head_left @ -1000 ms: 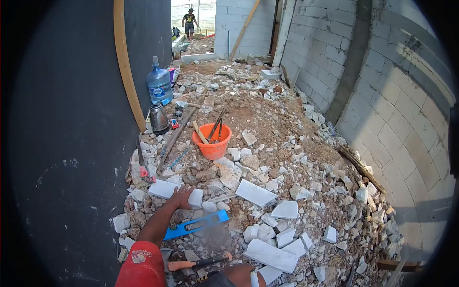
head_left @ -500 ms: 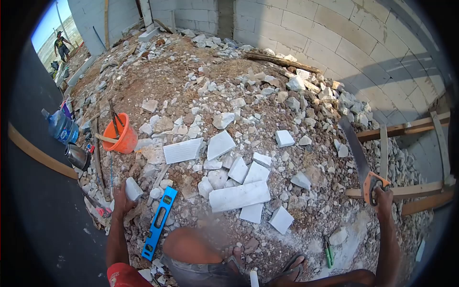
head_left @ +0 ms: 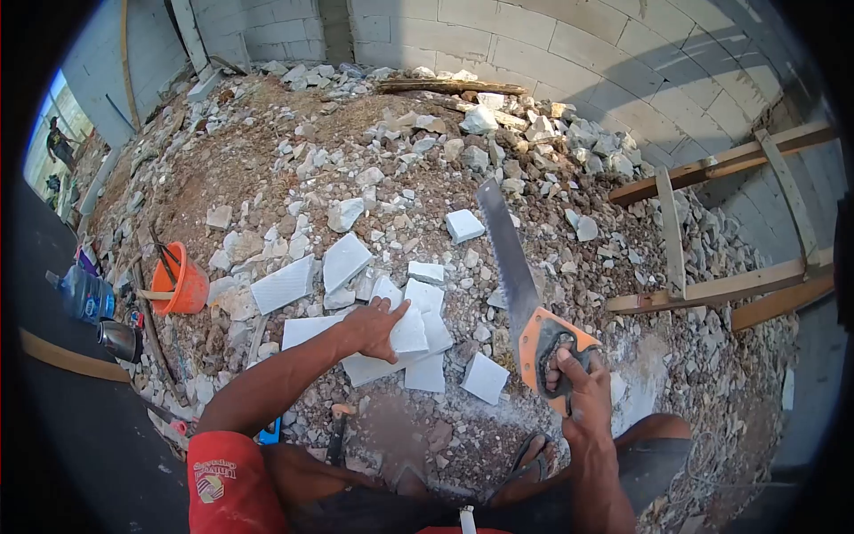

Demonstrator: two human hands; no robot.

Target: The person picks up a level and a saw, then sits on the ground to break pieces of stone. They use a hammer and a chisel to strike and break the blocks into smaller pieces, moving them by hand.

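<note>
My left hand point(head_left: 375, 329) grips a small white block piece point(head_left: 410, 335), thumb below and fingers over its top. It lies over a longer white block point(head_left: 369, 367) among other cut white pieces on the rubble. My right hand point(head_left: 576, 383) is closed round the black and orange handle of a handsaw point(head_left: 516, 267). The saw's blade points up and away, apart from the blocks. A loose white block piece point(head_left: 486, 378) lies between the pile and the saw. The blue spirit level point(head_left: 269, 433) is mostly hidden behind my left arm.
An orange bucket point(head_left: 183, 283) with sticks stands left, near a water jug point(head_left: 84, 298) and a metal container point(head_left: 120, 340). Wooden frame timbers point(head_left: 712, 289) stand at right. Rubble covers the sloping ground up to a block wall point(head_left: 587, 62). A person point(head_left: 60, 142) is far left.
My left hand has carried the small block piece from beside the level rightward onto the pile. My right hand has brought the saw inward to the left. The view has turned right.
</note>
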